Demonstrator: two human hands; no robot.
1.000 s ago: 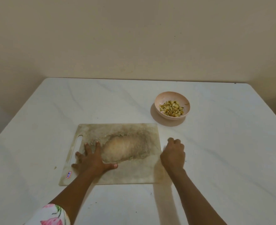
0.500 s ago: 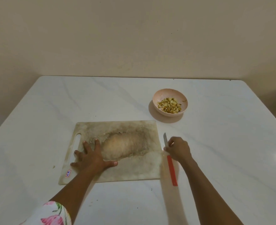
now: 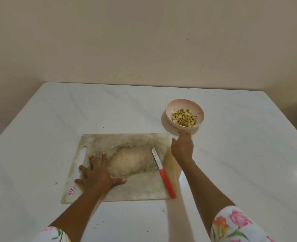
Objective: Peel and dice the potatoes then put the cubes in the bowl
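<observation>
Small yellowish potato cubes [image 3: 183, 117] lie heaped in the pink bowl [image 3: 174, 106], which stands upright just beyond the far right corner of the stained cutting board [image 3: 135, 140].

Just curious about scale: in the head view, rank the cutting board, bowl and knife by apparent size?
1. The cutting board, clearly largest.
2-3. Unsure: the knife looks longer, but the bowl covers more area and sits farther from the camera.

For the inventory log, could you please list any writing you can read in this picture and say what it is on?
"104", roughly: printed sideways on the small red-edged sticker at the near left corner of the cutting board; blurred, so the last character is uncertain.
No other text shows.
</observation>
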